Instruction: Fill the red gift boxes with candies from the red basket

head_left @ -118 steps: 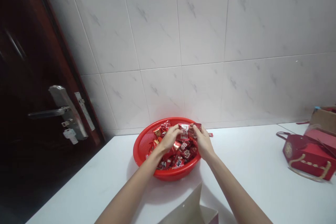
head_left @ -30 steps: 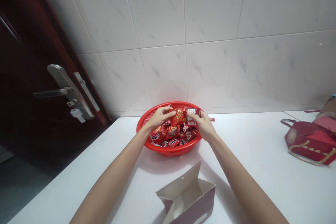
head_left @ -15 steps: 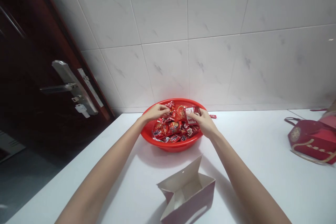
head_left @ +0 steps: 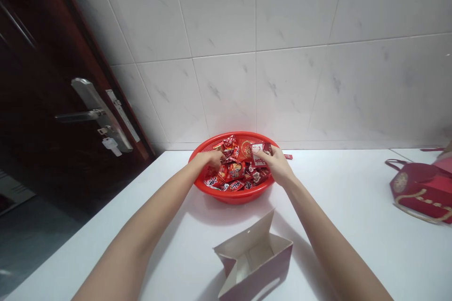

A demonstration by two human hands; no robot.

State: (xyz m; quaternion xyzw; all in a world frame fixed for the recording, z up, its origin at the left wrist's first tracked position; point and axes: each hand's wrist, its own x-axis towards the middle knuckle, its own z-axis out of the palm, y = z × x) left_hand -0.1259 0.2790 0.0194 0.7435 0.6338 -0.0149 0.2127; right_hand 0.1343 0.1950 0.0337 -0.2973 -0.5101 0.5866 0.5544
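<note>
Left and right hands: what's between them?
In the head view, red wrapped packets lie between the left hand and right hand, some held by the latter, others heaped in the red basket.

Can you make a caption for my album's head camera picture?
Left hand among wrapped packets in a red basket, right hand holding others, open box nearby.

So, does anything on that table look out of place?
Yes: what looks like a small red packet lies on the white tabletop, just beyond the right hand. It seems stray because similar wrapped snacks are heaped inside the red plastic basket.
</note>
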